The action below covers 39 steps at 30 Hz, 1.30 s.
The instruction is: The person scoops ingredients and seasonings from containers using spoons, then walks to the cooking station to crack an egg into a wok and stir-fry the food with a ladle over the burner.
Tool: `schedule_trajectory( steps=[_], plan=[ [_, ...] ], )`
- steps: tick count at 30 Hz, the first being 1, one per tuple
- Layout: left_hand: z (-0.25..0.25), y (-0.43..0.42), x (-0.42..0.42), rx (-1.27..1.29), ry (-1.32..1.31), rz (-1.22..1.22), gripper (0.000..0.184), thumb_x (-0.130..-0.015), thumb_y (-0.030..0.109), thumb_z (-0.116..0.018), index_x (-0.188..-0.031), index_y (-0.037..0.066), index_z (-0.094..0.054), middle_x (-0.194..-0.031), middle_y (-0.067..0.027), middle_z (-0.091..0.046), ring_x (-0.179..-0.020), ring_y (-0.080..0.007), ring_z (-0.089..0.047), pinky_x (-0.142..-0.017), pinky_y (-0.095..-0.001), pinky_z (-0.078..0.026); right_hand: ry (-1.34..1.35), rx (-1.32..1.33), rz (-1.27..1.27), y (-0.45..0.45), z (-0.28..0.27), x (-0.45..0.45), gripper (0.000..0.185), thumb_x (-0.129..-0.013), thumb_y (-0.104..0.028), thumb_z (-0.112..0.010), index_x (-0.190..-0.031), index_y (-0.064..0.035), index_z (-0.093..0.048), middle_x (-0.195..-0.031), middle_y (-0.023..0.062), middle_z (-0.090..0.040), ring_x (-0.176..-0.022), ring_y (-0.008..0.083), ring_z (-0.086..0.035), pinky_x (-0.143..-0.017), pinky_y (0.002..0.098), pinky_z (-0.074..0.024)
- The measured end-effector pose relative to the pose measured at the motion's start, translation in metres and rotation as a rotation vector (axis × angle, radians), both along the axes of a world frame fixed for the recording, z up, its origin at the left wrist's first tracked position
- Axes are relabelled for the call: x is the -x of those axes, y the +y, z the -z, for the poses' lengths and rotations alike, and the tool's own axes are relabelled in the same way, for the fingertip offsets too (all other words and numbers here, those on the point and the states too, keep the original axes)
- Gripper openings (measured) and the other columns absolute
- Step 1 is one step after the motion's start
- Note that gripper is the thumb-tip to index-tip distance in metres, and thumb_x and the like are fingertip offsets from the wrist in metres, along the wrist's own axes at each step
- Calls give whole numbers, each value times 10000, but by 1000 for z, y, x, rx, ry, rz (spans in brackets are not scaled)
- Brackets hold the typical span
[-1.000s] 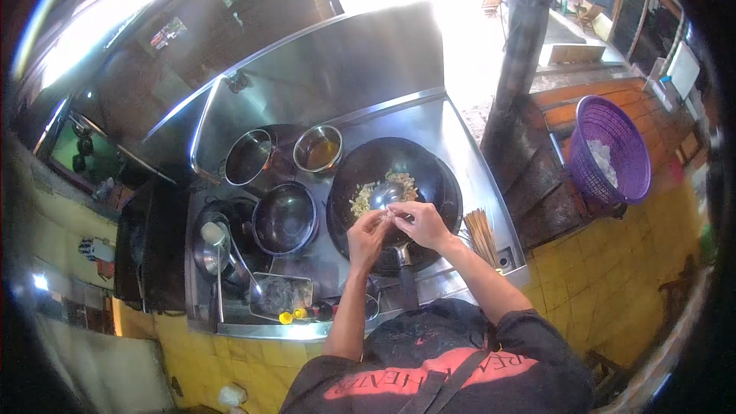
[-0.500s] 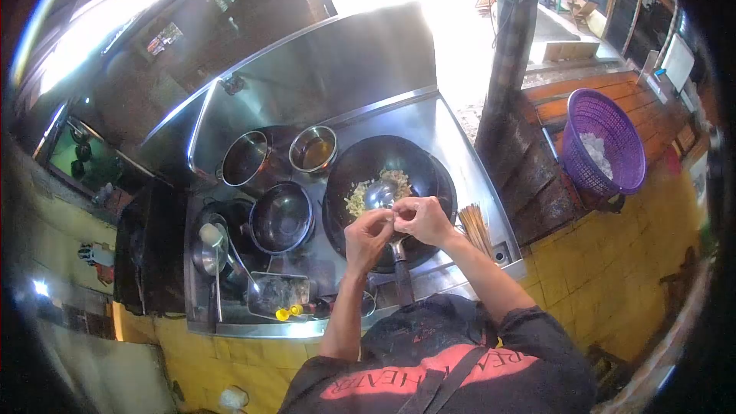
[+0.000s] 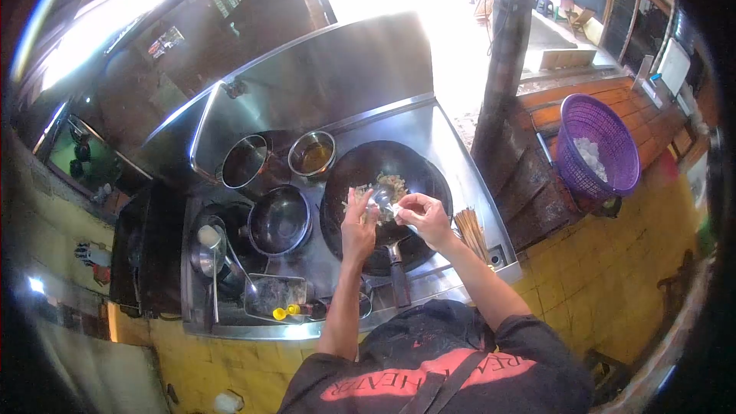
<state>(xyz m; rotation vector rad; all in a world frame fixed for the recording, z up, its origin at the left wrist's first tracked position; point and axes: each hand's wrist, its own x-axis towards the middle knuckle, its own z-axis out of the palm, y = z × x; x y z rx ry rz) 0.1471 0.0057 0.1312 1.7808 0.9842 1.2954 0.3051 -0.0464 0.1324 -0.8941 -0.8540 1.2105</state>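
Both my hands are over a large dark wok (image 3: 368, 157) with chopped, pale food (image 3: 394, 183) in its bottom. A ladle (image 3: 399, 284) rests in the wok, its handle leaning over the front rim. My right hand (image 3: 428, 221) pinches a small white piece (image 3: 396, 211) that looks like a packet or scrap of plastic; its exact kind is too small to tell. To its left, my left hand (image 3: 358, 231) has its fingers stretched out and apart, with nothing visible in them. It hides part of the food and wok.
Left of the wok stand a dark pan (image 3: 280, 220), a pot (image 3: 244, 162) and a steel pot of brownish liquid (image 3: 313, 155). A tray (image 3: 264, 291) with yellow-capped bottles (image 3: 287, 312) lies in front. Thin sticks (image 3: 469, 231) stand at right, beyond them a purple basket (image 3: 613, 138).
My hands were together, fingertips pinched at one spot. Now they are apart: the left has moved slightly left and its fingers have straightened, while the white piece stays in the right.
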Motion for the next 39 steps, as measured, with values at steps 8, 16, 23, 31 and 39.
schedule_trajectory(
  steps=[8,16,23,31,39],
  plan=[
    [-22,-16,-2,222,85,188,261,-787,64,-626,-1047,44,-628,-964,-112,-656,-879,-163,-625,-778,-288,-475,-132,-22,-66,3,-18,-1,132,-815,-34,-602,-916,50,-601,-801,91,-633,-717,119,-613,-658,225,-512],
    [-61,-8,12,-188,196,119,191,-783,72,-648,-967,19,-657,-946,-125,-648,-828,-159,-614,-721,-252,-480,-387,-86,-24,23,-48,11,95,-753,-51,-631,-821,16,-636,-731,49,-646,-675,77,-600,-599,203,-481],
    [-66,-9,24,-122,201,96,140,-785,71,-640,-912,15,-660,-854,-81,-649,-736,-102,-594,-640,-217,-459,-598,-127,-1,23,-56,19,139,-716,-81,-652,-819,13,-650,-741,83,-656,-679,110,-620,-621,236,-495],
    [-28,-1,15,-74,23,-140,172,-752,104,-649,-905,24,-652,-820,-97,-640,-680,-162,-612,-637,-270,-476,-966,-542,264,36,-33,31,157,-755,2,-576,-898,-8,-639,-880,131,-645,-804,264,-629,-730,310,-499],
    [85,20,46,197,406,-49,335,-786,221,-640,-1079,62,-606,-900,-157,-636,-801,-243,-619,-744,-309,-473,-1585,472,-155,-29,47,-21,583,-774,-167,-582,-1288,-82,-320,-1146,179,-525,-1042,313,-537,-885,415,-430]
  ],
)
